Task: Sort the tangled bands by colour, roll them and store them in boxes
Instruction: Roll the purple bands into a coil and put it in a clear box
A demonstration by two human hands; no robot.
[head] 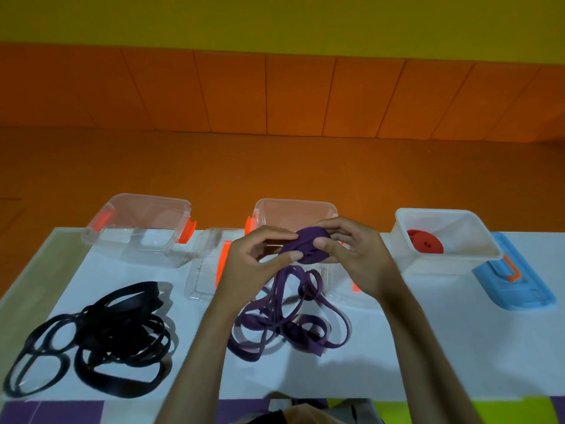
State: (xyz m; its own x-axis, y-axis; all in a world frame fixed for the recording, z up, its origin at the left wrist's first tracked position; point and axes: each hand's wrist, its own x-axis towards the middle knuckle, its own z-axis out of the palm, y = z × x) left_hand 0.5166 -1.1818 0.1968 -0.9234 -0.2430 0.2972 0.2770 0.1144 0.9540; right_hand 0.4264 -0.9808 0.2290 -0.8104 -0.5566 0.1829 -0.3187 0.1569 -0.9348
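Observation:
A purple band (pixel 287 319) lies in loose loops on the white table (pixel 397 347) in front of me, and its upper end is wound into a small roll (pixel 304 244). My left hand (pixel 256 258) pinches the roll's left side with thumb and fingers. My right hand (pixel 351 252) grips the roll from the right, thumb on its front. Both hands hold it above the middle clear box (pixel 293 209). A heap of black bands (pixel 101 335) lies at the left. A rolled red band (pixel 425 241) sits inside the white box (pixel 458 264) at the right.
A clear box with orange clips (pixel 140 221) stands at the back left. A clear lid (pixel 204 264) lies between it and the middle box. A blue lid with an orange clip (pixel 513 276) rests at the far right. Orange floor lies beyond the table.

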